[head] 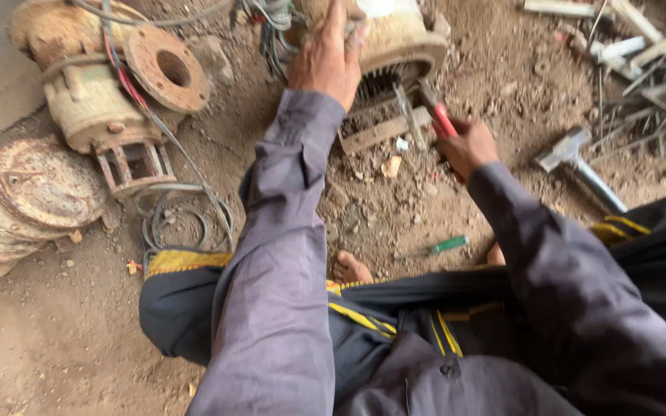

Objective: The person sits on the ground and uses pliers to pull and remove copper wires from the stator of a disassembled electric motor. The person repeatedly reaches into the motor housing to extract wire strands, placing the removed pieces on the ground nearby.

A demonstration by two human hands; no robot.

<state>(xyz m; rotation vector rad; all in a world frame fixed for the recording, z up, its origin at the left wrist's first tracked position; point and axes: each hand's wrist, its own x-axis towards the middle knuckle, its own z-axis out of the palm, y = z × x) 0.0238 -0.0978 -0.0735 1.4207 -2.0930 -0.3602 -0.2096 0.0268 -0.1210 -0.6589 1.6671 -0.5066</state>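
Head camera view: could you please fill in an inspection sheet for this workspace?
Surface: bare dirt ground, stones and debris.
Job's things: cream motor housing, lying on the ground; red-handled tool beside it.
Clutter: hammer, green-handled screwdriver, rusty pump body, rusty discs.
Grippers: left hand rests on the housing; right hand grips the red-handled tool.
Cables: loose wires coiled on the ground.
Surroundings: pale metal scrap pile.

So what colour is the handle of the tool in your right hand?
Red, on the tool gripped by the right hand; head view.
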